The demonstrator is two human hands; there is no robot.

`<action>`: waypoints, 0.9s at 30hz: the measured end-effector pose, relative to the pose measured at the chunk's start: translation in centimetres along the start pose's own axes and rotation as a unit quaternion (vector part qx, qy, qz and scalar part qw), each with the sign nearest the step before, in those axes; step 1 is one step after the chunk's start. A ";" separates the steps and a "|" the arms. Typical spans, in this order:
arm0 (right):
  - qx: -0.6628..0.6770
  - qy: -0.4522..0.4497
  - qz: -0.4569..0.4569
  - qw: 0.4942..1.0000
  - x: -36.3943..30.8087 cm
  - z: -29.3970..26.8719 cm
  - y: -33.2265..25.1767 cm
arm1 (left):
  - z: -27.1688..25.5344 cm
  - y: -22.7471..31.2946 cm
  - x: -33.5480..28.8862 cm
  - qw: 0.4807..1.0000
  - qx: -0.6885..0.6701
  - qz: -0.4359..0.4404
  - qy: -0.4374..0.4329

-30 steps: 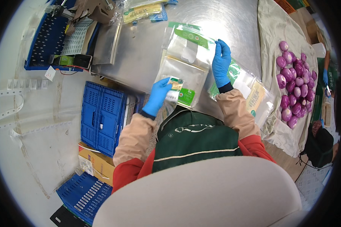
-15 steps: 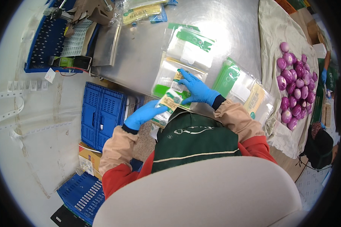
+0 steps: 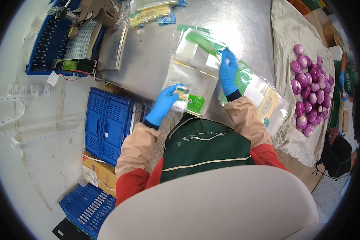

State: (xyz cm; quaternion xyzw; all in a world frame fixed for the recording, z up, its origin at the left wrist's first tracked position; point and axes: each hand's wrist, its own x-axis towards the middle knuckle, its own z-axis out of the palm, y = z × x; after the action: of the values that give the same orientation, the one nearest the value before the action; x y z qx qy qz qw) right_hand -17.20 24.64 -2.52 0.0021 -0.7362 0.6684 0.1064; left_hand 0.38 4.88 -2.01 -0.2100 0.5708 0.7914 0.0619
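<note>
My left hand [image 3: 163,105], in a blue glove, pinches a small stack of printed paper labels [image 3: 181,96] beside the table's near edge. A clear plastic bag [image 3: 194,82] with green print lies flat on the metal table in front of me, on what look like more bags. My right hand [image 3: 228,74], also gloved in blue, has its fingers closed on the bag's green upper right corner. To the right, another group of clear bags with green tops [image 3: 252,86] lies partly beneath my right forearm.
Purple onions [image 3: 314,90] lie on a beige cloth [image 3: 284,52] at the right. Filled packs [image 3: 150,15] sit at the far side. On the left are a blue tray with tools [image 3: 48,46], a folded blue crate [image 3: 108,122] and a cardboard box [image 3: 100,170]. A person [image 3: 340,154] is at far right.
My right hand has moved from the lower part of the bag to its upper right corner and taken hold there. My left hand, with the labels, has risen slightly toward the table.
</note>
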 end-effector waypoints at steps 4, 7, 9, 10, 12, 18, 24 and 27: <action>-0.017 -0.145 -0.119 0.982 -0.9 0.9 -2.4 | 1.7 -2.2 5.7 0.996 0.055 -0.029 0.061; -0.222 -0.350 -0.073 0.907 -5.3 2.2 -0.1 | 2.2 -3.4 7.9 0.985 0.147 -0.024 0.084; -0.238 -0.359 -0.116 0.895 -6.5 1.6 2.9 | 1.5 -2.5 6.8 0.976 0.207 -0.041 0.049; -0.253 -0.398 -0.060 0.880 -6.3 1.0 3.6 | 0.8 -1.7 5.6 0.963 0.251 -0.091 -0.036; -0.273 -0.479 0.054 0.832 -6.0 0.8 0.6 | -0.6 1.9 0.1 0.953 0.163 -0.136 -0.217; -0.221 -0.562 -0.179 0.776 -6.4 -1.4 1.2 | -4.1 3.8 -7.4 0.978 0.111 -0.166 -0.065; -0.153 -0.482 -0.081 0.859 -6.3 -0.9 3.0 | -4.3 1.8 -5.8 0.998 0.020 -0.048 0.026; -0.044 -0.247 0.122 0.960 -4.2 -0.2 2.1 | -2.4 1.3 -3.0 0.998 0.050 -0.029 -0.021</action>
State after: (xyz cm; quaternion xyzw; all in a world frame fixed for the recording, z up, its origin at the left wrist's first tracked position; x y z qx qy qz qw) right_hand -13.41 24.51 -5.22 0.0730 -0.7631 0.6217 -0.1609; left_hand 3.29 2.61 -0.25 -0.2062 0.6019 0.7640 0.1071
